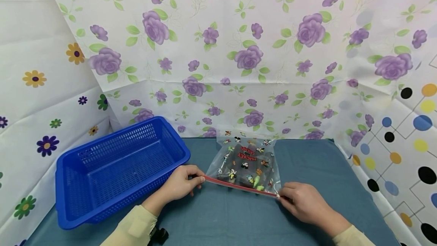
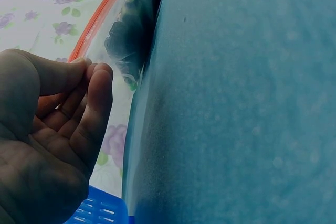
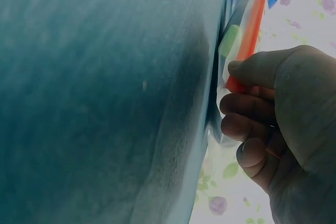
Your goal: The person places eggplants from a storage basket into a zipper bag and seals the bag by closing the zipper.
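Note:
A clear zip bag (image 1: 252,151) printed with small cartoon figures lies on the blue-green cloth, its red zip edge (image 1: 239,187) toward me. Dark items and something light green (image 1: 257,181) show through the plastic. My left hand (image 1: 182,182) pinches the left end of the red edge between thumb and fingers, as the left wrist view also shows. At the other end, the right hand (image 1: 302,203) pinches the corner by the zip. In the right wrist view, the thumb (image 3: 257,69) presses on the red strip (image 3: 251,40). The zip edge is stretched nearly straight between both hands.
A blue perforated plastic basket (image 1: 119,200) stands left of the bag, close beside my left forearm. Floral sheeting (image 1: 218,48) hangs behind the table, with patterned sheets on both sides. A small black object (image 1: 159,235) sits at the left wrist.

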Demonstrator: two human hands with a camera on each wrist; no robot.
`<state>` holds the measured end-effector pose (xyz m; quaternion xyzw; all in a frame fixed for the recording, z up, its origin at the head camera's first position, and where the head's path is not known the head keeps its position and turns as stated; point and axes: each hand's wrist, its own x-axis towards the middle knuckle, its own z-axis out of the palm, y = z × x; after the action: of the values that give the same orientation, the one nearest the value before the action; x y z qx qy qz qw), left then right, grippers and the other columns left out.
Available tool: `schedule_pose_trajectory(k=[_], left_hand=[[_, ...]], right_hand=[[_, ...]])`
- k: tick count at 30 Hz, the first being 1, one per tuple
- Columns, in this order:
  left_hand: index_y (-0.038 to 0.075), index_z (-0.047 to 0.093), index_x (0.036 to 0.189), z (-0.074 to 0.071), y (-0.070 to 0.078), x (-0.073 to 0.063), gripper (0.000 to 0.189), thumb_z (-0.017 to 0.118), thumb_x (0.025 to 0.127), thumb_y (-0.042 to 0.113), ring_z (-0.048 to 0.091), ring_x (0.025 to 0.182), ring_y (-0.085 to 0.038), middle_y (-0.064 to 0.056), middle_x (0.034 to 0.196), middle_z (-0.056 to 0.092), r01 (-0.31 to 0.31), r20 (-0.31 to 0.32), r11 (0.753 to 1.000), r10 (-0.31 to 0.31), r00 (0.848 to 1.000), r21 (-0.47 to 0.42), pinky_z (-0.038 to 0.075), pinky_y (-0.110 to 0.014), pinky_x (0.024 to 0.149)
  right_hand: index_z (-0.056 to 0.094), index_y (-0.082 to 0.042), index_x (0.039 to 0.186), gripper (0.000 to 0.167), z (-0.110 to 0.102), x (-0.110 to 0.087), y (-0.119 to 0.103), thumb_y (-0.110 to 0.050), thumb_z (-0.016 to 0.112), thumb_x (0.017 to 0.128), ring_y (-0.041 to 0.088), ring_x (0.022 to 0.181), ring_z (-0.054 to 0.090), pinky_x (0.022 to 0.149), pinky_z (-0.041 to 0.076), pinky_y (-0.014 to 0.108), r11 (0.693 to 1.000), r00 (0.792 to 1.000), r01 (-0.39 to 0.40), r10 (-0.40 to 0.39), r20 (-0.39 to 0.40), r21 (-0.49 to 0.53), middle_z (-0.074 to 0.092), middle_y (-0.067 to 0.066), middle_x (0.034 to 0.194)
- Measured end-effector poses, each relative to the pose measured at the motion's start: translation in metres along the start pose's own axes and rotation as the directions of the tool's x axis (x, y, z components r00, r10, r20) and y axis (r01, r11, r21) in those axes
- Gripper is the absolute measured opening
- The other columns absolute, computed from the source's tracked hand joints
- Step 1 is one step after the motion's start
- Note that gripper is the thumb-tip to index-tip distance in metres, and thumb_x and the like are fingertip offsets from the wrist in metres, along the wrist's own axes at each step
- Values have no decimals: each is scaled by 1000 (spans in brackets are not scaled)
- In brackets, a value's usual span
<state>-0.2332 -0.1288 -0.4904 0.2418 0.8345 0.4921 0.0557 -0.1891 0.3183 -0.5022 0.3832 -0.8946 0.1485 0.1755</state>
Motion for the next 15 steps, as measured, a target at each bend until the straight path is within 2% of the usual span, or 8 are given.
schedule_pose_trajectory(k=[7, 15], left_hand=[[5, 84, 106, 0, 1, 0, 14, 74, 109, 14, 66, 56, -20, -6, 84, 72, 9, -1, 1000, -9, 1000, 0, 61, -36, 54], [5, 83, 107, 0, 1, -1, 14, 74, 109, 14, 66, 56, -20, -5, 84, 71, 16, -2, 1000, -16, 1000, -4, 61, -36, 54]], right_hand=[[80, -27, 94, 19, -2, -2, 1, -13, 92, 91, -7, 73, 53, 58, 49, 25, 1000, 1000, -18, 18, 16, 7, 64, -19, 87], [81, -27, 94, 19, -2, -3, 4, -13, 93, 90, -6, 74, 56, 58, 51, 26, 1000, 1000, -8, 8, -5, 7, 65, -19, 88]])
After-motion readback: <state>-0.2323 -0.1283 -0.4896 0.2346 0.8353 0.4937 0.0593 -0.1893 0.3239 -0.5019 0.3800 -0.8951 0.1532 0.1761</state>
